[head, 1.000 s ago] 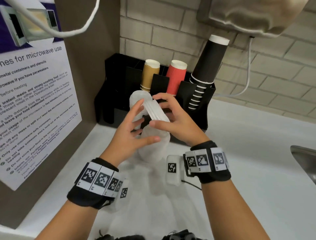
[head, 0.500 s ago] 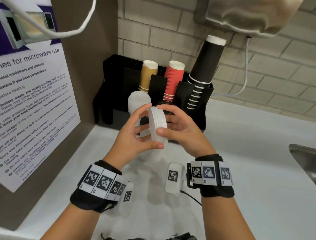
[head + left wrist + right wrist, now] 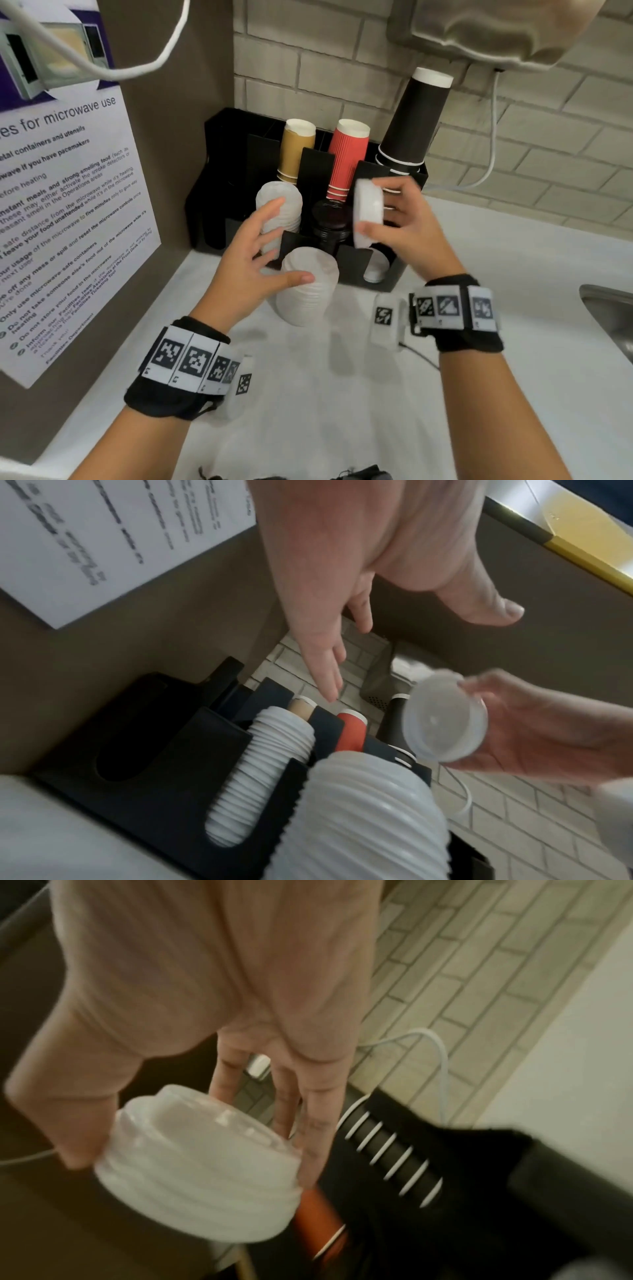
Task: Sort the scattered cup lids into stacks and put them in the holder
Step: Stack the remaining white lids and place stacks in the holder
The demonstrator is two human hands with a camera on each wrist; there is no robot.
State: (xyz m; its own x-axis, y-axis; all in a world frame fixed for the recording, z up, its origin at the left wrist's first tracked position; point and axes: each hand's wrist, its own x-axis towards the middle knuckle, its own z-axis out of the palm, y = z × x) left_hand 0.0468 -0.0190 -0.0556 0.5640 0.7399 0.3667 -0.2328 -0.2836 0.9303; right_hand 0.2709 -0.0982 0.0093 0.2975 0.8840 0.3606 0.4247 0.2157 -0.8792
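Note:
My right hand (image 3: 376,212) grips a short stack of white lids (image 3: 368,214) on edge, in front of the black cups at the right of the black holder (image 3: 394,274). In the right wrist view, thumb and fingers clamp that lid stack (image 3: 205,1164). My left hand (image 3: 270,243) is open with spread fingers and holds nothing. It hovers over a tall white lid stack (image 3: 308,287) standing on the counter before the holder. Another white lid stack (image 3: 279,209) fills the holder's left front slot, black lids (image 3: 330,219) the middle one. A few white lids (image 3: 375,270) lie low in the right slot.
Tan cups (image 3: 296,150), red cups (image 3: 347,157) and a tall stack of black cups (image 3: 411,123) stand in the holder's back slots. A brown wall with a poster (image 3: 68,205) closes the left side. A metal sink (image 3: 609,308) lies at the right edge. A white cable (image 3: 493,137) hangs behind.
Both hands held the short lid stack together before. The left hand has let go and opened, and the right hand has carried the stack right and back toward the holder.

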